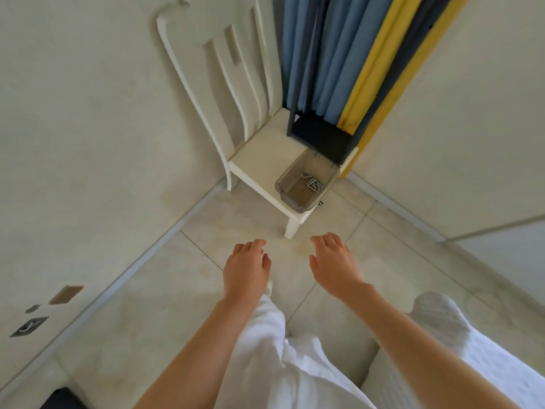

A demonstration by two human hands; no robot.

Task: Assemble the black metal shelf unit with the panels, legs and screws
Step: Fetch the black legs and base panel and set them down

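Left hand [246,267], right hand [334,262]: fingers relaxed, grasping nothing. Clear plastic tray [306,181] holding silver screws [312,183], beside black metal shelf unit [324,137], on white wooden chair [259,160].

bare floor [253,222] before chair [262,160], screw tray [306,180] at seat edge, shelf frame [321,137] behind

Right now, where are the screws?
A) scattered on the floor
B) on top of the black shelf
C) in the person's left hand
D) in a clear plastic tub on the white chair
D: the screws lie in a clear tub on the white chair's seat; both hands hang empty.
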